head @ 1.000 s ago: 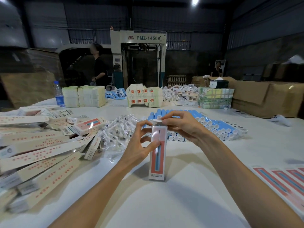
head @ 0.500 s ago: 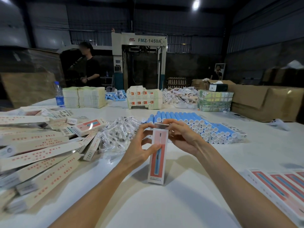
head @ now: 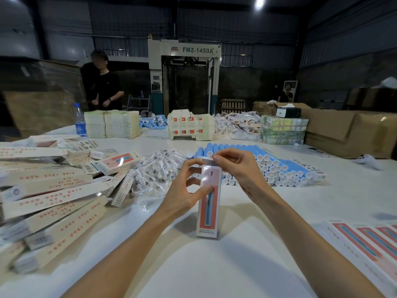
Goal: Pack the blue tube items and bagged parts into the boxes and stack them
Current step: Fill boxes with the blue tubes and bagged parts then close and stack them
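Note:
A slim pink-and-red box (head: 208, 216) with a blue tube printed on its face stands upright on the white table (head: 214, 276). My left hand (head: 184, 190) grips its upper left side, thumb across the front. My right hand (head: 234, 166) pinches the flap at the box's top. Behind the hands lies a stacked row of blue tubes (head: 268, 166) with white caps. A heap of clear bagged parts (head: 156, 175) sits to the left of the hands. Whatever is inside the box is hidden.
Many cream boxes (head: 49, 196) lie piled at the left. Flat pink boxes (head: 369, 241) line the right front edge. Stacks of cartons (head: 111, 123), a water bottle (head: 80, 121), brown cardboard (head: 354, 132) and a person (head: 103, 87) stand beyond the table.
The hands and box stay in place; my right fingers have shifted slightly on the top flap. The person in the background has moved right. The camera has tilted a little upward.

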